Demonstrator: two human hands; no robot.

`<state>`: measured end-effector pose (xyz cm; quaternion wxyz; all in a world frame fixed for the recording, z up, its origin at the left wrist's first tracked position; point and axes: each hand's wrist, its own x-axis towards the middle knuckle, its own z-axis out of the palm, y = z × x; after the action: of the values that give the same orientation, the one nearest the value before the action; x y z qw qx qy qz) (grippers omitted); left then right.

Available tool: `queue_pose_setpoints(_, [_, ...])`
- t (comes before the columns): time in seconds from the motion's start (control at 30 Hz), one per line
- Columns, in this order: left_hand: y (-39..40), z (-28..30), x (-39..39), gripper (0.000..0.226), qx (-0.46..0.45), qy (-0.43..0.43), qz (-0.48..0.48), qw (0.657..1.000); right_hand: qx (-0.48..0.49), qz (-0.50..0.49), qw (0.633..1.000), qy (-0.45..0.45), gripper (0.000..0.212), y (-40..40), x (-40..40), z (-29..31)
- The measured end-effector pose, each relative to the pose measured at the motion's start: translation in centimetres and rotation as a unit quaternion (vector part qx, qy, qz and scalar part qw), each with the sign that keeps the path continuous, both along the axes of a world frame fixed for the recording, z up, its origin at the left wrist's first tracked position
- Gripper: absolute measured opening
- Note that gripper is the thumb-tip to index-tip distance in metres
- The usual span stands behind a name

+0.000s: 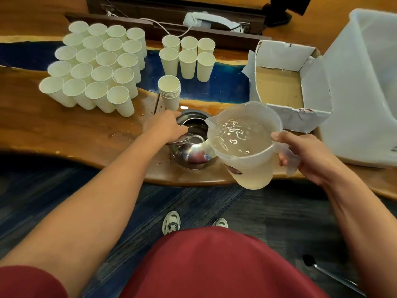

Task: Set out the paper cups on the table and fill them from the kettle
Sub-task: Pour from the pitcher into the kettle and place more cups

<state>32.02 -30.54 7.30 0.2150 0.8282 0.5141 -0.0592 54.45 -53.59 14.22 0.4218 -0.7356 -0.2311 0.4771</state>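
Observation:
A steel kettle (194, 154) stands at the table's front edge with its top open. My left hand (166, 126) rests at the opening and grips the kettle lid (182, 139), tilted aside. My right hand (309, 158) holds a clear plastic jug (245, 147) by its handle, close to the kettle's right side; the jug is nearly full of water. Several white paper cups (96, 67) stand in rows at the left. A smaller block of cups (188, 59) stands behind the kettle, with a nested cup stack (169, 93) in front of it.
An open white cardboard box (277, 54) sits at the right, beside a large translucent plastic bin (365, 82). Cables and a white power strip (206, 20) lie at the back. Water drops spot the wooden table (64, 125) near the kettle.

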Motion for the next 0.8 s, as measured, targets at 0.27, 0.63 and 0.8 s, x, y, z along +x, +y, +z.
queue_pose_setpoints(0.27, [0.6, -0.5, -0.9, 0.060, -0.032, -0.035, 0.005, 0.999, -0.010, 0.006, 1.000, -0.004, 0.040, 1.5, -0.3, 1.0])
queue_pose_setpoints(0.63, [0.6, -1.0, -1.3, 0.063, -0.050, -0.044, 0.009, 0.998, -0.074, 0.017, 0.996, -0.057, 0.055, 3.2, -0.5, 0.9])
queue_pose_setpoints(0.8, [0.6, -0.9, -1.4, 0.062, -0.050, -0.047, 0.011, 0.998, -0.091, 0.028, 0.992, -0.078, 0.048, 4.0, -0.4, 0.9])
